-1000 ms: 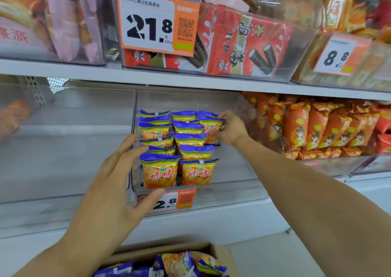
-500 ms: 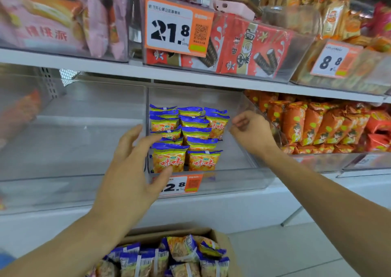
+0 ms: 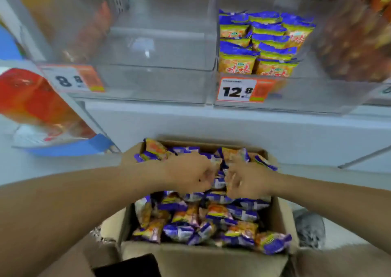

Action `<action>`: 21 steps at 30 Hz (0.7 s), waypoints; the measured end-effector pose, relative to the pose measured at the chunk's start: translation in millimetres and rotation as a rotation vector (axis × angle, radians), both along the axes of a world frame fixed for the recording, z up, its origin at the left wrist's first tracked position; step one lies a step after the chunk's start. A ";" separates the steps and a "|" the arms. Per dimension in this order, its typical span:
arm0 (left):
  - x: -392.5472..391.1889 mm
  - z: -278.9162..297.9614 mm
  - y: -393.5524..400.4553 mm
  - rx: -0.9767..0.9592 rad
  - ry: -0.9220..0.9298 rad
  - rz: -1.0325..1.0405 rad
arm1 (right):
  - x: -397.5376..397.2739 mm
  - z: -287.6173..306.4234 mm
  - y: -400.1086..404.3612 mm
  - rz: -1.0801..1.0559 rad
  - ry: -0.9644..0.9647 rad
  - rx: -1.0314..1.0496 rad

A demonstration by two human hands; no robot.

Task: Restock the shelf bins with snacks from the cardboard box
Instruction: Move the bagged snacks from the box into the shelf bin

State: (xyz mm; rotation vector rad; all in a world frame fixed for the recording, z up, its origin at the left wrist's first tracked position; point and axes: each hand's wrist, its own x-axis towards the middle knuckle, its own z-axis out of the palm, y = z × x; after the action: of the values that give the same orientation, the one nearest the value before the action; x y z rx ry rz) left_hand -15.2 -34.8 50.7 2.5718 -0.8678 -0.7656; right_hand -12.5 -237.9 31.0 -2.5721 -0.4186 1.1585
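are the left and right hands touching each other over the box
Apart. The head view shows a narrow gap with packets visible between the left hand and right hand above the cardboard box.

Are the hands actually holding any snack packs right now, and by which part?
It cannot be told. Both the left hand and right hand are down among the snack packs in the cardboard box, fingers curled, but blur hides any grip.

Pale shelf base (image 3: 232, 124) above light floor (image 3: 349, 232).
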 end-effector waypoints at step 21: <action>-7.3 -46.2 41.1 0.376 0.000 0.188 | 12.5 -43.4 -3.6 0.341 -0.241 -0.351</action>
State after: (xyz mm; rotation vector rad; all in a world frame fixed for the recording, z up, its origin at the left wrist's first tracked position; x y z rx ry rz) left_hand -22.6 6.3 4.5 2.9233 -0.5085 -0.9465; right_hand -0.1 -241.5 -12.3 -3.0507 -0.7980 1.1108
